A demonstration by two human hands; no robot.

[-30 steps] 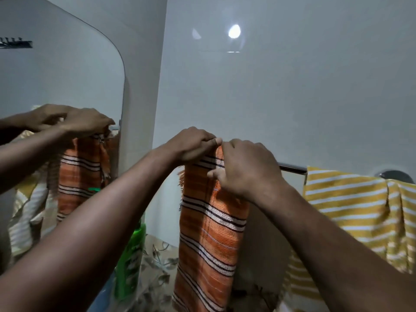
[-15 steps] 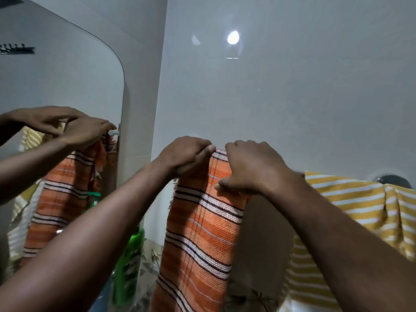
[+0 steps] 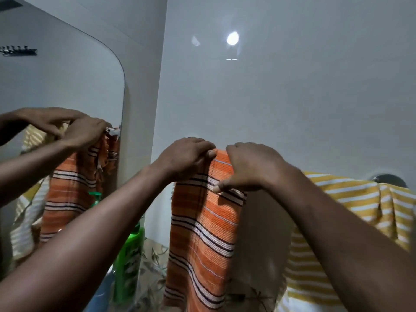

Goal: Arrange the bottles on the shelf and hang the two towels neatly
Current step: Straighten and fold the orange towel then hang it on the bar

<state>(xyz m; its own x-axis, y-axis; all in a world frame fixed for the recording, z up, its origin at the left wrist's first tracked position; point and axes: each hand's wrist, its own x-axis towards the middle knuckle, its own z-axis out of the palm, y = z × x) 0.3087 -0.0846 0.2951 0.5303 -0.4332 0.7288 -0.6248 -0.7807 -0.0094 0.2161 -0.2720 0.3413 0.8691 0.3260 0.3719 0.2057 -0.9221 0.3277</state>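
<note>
since a second ago the two hands have drawn a little apart along the top of the orange towel [image 3: 202,233], a plain orange band now crowns the fold where a dark stripe sat, and the bare stretch of rail that showed beside it is now hidden behind the right forearm. in the head view, the left hand [image 3: 186,158] curls its fingers over the top left of the fold, and the right hand [image 3: 252,167] grips the top right with its thumb pressed across a dark stripe on the front. the towel hangs against the wall between the mirror [image 3: 67,86] and the yellow towel [image 3: 360,199]. its long axis runs up and down, stripes across, and the lower end drops out of frame. the yellow towel is already draped to the right, though it looks bunched at its far side. by my reading the orange one is hung and only being squared. a green bottle [image 3: 129,262] stands low by the mirror; whether the bottles are arranged i cannot tell.
</note>
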